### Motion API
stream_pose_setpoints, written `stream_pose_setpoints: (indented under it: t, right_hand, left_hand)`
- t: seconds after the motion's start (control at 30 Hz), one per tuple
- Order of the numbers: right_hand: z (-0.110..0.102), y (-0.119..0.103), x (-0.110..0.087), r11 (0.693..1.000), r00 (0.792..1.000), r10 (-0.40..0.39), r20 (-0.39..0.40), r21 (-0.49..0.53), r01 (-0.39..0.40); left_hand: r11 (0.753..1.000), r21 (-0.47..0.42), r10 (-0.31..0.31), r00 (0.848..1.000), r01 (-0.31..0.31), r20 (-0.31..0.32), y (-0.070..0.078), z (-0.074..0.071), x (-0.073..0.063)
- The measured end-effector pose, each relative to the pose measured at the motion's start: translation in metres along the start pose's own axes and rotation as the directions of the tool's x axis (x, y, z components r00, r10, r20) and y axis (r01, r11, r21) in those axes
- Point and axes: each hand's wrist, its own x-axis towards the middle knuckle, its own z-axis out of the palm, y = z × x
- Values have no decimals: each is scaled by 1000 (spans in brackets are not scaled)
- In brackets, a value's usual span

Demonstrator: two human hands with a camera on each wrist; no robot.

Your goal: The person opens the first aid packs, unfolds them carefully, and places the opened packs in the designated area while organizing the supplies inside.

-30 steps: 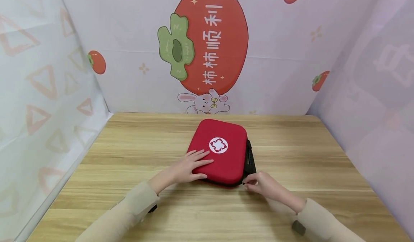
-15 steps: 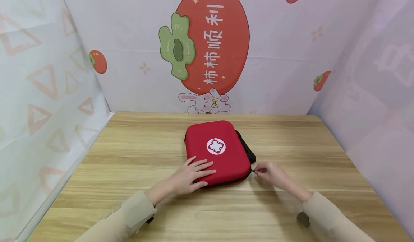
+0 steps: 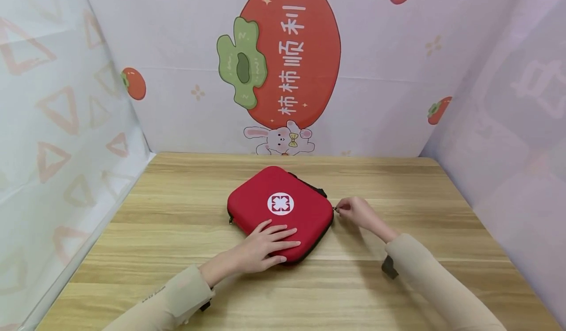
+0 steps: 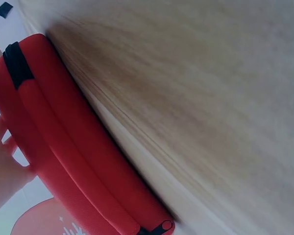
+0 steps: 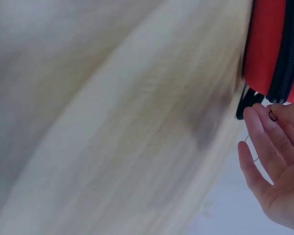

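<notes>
A red hard-shell first-aid case point(image 3: 254, 188), with a white cross emblem point(image 3: 280, 204) on its lid, lies flat on the wooden table, one corner toward the person. My left hand point(image 3: 258, 250) rests on the near left part of the lid, fingers spread. At the case's right corner, my right hand point(image 3: 360, 215) pinches a small zipper pull point(image 5: 273, 115) between thumb and finger. The black zipper point(image 5: 286, 54) looks joined along the side in the right wrist view. A black carry handle point(image 3: 309, 184) sticks out behind the case; another zipper pull point(image 3: 230, 219) hangs at the left corner.
The wooden table point(image 3: 177, 193) reaches back to a printed cloth backdrop point(image 3: 376, 100). Cloth walls stand on the left point(image 3: 66, 124) and the right point(image 3: 508, 124).
The case has turned counterclockwise and shifted left under my left hand. My right hand, still pinching the zipper pull, has moved farther back along with the corner.
</notes>
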Motion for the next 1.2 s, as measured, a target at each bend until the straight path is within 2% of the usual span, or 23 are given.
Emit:
stream_pose_setpoints:
  t: [0.3,0.6,0.77,0.9,1.07,1.2]
  right_hand:
    - [8,-5,22,997,1000,3,-5,74,-3]
    - [8,-6,19,998,999,-47,-17,51,47]
    - [8,-6,8,997,997,-71,-2,24,71]
    - [13,-11,-9,991,990,-135,36,21,134]
    - [28,-28,-31,974,971,-224,85,54,220]
    - [38,-46,-46,968,961,-241,137,110,227]
  left_hand:
    - [1000,-25,-7,1000,8,29,0,-1,0]
    - [999,-38,-14,1000,15,24,-1,-1,2]
    - [997,-61,-39,999,41,37,-1,-1,3]
    - [997,-46,-58,998,59,36,-1,0,6]
    - [996,-30,-84,996,85,32,-3,4,12]
    - [995,-10,-103,994,103,29,-5,6,17]
